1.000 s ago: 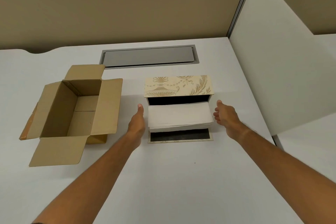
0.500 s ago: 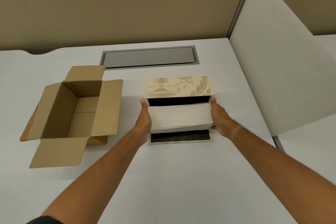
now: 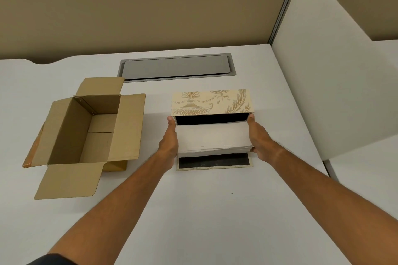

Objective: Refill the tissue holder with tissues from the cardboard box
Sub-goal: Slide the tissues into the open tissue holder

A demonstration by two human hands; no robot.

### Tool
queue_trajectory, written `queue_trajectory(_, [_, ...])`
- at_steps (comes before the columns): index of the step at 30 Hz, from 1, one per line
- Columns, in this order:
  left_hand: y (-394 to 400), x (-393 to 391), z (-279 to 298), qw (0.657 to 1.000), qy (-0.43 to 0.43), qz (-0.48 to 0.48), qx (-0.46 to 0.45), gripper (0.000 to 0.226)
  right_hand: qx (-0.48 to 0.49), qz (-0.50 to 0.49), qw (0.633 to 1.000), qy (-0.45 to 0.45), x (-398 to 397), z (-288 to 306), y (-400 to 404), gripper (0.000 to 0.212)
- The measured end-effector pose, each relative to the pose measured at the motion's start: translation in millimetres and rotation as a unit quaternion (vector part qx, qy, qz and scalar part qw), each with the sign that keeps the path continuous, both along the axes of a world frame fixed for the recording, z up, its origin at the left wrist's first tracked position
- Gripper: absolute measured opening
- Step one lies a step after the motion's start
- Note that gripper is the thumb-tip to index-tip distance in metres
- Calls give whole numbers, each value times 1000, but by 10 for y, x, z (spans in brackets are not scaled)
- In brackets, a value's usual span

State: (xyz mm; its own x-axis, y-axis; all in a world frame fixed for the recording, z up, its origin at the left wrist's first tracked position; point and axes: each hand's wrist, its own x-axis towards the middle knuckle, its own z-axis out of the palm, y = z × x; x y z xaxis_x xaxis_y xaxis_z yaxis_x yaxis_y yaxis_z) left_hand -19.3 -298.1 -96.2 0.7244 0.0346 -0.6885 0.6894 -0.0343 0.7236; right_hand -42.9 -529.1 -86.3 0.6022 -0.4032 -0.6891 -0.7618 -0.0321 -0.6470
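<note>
A cream tissue holder [image 3: 211, 102] with gold ornament stands mid-table, its front flap [image 3: 214, 162] folded down flat and its black inside showing. A white stack of tissues [image 3: 212, 137] sits half inside the opening, its near end sticking out over the flap. My left hand [image 3: 170, 144] presses the stack's left side and my right hand [image 3: 257, 137] its right side. The cardboard box [image 3: 86, 127] lies open on the left, nothing visible inside.
A grey cable hatch [image 3: 175, 66] is set into the white table [image 3: 204, 211] behind the holder. A white divider panel [image 3: 336, 66] rises on the right. A tan partition wall [image 3: 172, 6] closes the back.
Both hands came in from beside the stack and closed on its two sides. The stack has slid a little deeper into the holder.
</note>
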Motion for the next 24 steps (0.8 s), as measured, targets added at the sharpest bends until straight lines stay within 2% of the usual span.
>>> queue_trajectory(10, [-5,-10,41,1000,4,14,-25,89,0,-2,1000,-9,5,-27,-7,76])
queue_trajectory(15, [-50,-15,86,1000,13,4,9,109,6,-8,1000,-10,9,-39,-28,72])
queue_trajectory(20, [-65,-18,87,998,7,-18,63,90,34,-7,999,-8,-44,-47,-56,53])
queue_trajectory(24, [-92,-19,85,993,-6,-38,112,82,23,24,999,0,-86,-35,-70,49])
